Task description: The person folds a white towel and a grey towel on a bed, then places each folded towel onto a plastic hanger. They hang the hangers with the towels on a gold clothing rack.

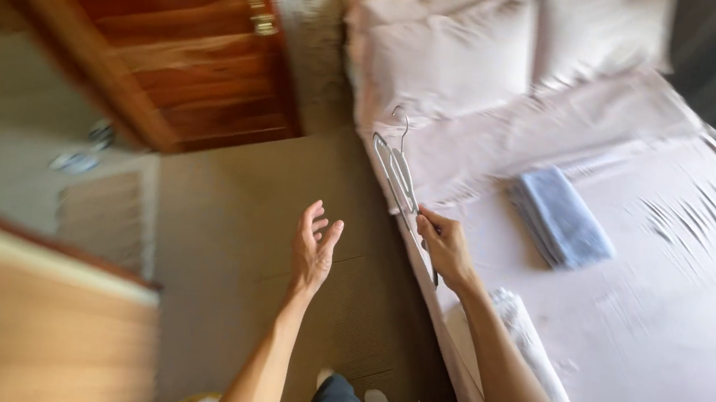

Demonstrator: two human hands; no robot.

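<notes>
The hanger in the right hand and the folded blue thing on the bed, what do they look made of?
The hanger looks like thin pale metal or plastic; blur leaves it open. The folded blue thing seems soft matte cloth, stacked in layers, likely a towel.

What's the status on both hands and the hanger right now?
Right hand gripping wire hanger at bed edge. Left hand open, empty, over floor. Folded blue towel on bed, clear of hanger.

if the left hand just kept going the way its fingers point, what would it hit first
The left hand is open, fingers pointing up the frame over bare floor. Straight on, the way looks free until the wooden door or the wall strip beside it; blur and unclear depth leave open which. The hanger lies off to its right.
</notes>
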